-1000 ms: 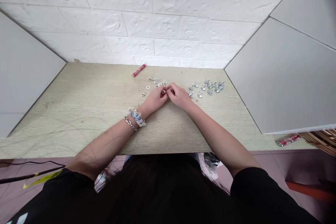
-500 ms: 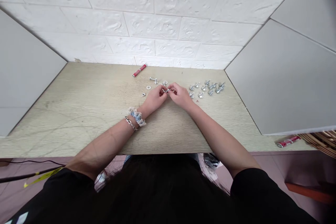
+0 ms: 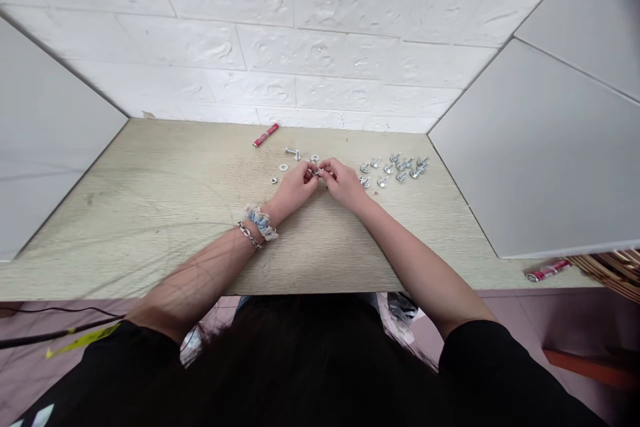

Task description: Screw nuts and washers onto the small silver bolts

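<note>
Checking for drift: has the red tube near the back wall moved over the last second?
No. The red tube keeps its spot against the table's back edge.

Setting: a small partitioned assembly station, workshop-like rather than domestic. Pale wood-grain bench (image 3: 150, 213) boxed in by plain grey divider panels (image 3: 540, 160) at 3 and 9 o'clock, white faux-brick wall (image 3: 300, 47) at 12. Loose bolts and washers (image 3: 295, 159) near centre; a batch of similar bolts (image 3: 395, 169) lies grouped toward 2 o'clock (hardware only, no household items visible).
</note>
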A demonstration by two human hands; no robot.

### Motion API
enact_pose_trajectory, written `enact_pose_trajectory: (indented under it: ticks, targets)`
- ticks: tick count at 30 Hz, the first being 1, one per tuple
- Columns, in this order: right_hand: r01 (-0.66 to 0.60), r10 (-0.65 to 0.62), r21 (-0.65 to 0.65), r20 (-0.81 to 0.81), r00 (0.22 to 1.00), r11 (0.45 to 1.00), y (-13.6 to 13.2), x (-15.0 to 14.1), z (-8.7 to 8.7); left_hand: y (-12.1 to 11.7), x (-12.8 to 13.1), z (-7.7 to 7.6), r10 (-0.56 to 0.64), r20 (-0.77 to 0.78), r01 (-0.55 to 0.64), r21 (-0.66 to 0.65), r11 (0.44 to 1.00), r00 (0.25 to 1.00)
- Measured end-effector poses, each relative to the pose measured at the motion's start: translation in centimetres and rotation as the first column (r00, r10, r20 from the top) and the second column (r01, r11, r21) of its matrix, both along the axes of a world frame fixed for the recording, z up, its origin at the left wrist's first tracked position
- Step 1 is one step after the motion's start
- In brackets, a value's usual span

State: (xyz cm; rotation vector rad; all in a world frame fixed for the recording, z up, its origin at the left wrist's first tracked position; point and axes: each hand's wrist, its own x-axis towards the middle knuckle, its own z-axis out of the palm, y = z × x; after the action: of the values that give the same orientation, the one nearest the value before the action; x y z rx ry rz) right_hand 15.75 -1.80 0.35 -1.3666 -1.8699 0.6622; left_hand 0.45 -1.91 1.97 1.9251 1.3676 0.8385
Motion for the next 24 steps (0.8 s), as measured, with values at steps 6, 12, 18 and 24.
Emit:
enact_pose_trajectory:
  ticks: [6, 12, 18, 24]
  targets:
    - [-0.018, 0.017, 0.047, 0.010, 1.000, 0.999, -0.23, -0.17, 0.21, 0.22, -0.06, -0.21, -0.016, -0.018, 0.016, 0.004, 1.000, 1.000]
    - [-0.031, 0.031, 0.078, -0.002, 1.000, 0.996, -0.43, -0.29, 0.29, 0.34, -0.21, -0.32, -0.035, -0.013, 0.035, 0.012, 0.999, 0.999]
    - [-0.005, 0.006, 0.059, -0.013, 1.000, 0.998, -0.41, -0.25, 0.40, 0.49, -0.29, -0.55, -0.032, -0.003, 0.032, 0.026, 0.999, 0.999]
    - [0.034, -0.034, 0.002, -0.017, 0.999, 0.999, -0.29, 0.01, 0.54, 0.56, -0.27, -0.83, -0.040, 0.004, 0.040, 0.069, 0.997, 0.999]
